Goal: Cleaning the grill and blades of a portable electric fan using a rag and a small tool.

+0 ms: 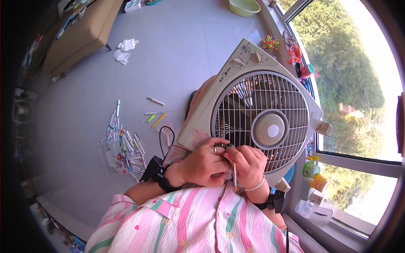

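A beige Midea box fan (197,118) rests across my lap, its round grille (235,95) facing up and its two knobs at the far corner. Over the grille's near edge, my left hand (204,164) has its fingers curled around a small dark part (228,145), mostly hidden. Close against it, my right hand (250,161) pinches the same spot. A slim stick with an orange tip (234,177), perhaps a paintbrush, points back towards me from under the right fingers. Something pale, possibly tissue, shows between the palms.
Many loose markers (128,145) lie around a clear plastic box on the floor at left. Crumpled tissues (125,50) lie near a brown sofa (79,38). A green basin (244,7) stands at the back. Tubs and toys line the windowsill (311,177) at right.
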Tool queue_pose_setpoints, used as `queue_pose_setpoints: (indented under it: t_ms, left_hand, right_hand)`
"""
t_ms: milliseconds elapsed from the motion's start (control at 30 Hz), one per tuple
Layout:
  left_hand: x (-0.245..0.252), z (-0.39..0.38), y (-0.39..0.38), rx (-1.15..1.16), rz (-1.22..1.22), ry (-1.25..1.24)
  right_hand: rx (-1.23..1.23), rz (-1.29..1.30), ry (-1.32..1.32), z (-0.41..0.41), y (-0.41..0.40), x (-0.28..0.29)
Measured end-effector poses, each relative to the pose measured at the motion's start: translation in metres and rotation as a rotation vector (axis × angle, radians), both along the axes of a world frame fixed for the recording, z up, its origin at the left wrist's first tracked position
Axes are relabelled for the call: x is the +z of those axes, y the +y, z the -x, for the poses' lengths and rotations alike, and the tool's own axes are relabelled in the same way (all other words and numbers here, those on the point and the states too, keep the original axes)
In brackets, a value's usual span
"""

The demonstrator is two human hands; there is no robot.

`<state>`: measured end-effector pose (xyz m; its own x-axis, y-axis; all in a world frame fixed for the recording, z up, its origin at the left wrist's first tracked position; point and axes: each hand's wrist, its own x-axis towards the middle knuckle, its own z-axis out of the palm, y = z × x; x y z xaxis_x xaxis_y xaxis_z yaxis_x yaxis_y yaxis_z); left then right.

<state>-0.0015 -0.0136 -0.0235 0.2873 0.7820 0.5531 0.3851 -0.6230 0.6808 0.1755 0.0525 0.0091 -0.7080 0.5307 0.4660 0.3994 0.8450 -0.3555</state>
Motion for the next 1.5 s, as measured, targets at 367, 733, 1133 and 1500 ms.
queue_pose_setpoints:
  t_ms: [367, 733, 1133, 1500]
  left_hand:
    - [-0.001, -0.002, 0.001, 0.015, 0.006, -0.051]
    - [-0.003, -0.001, 0.001, -0.006, -0.024, -0.085]
    - [-0.004, 0.002, 0.001, 0.021, -0.036, -0.032]
    - [-0.003, 0.000, -0.004, -0.002, -0.089, 0.008]
  right_hand:
    - [0.071, -0.004, 0.330, -0.015, 0.003, -0.007]
    - [0.095, 0.110, 0.371, -0.024, -0.001, -0.013]
    - [0.012, -0.066, 0.201, -0.005, 0.001, -0.009]
    - [0.137, 0.119, 0.292, -0.016, 0.003, -0.006]
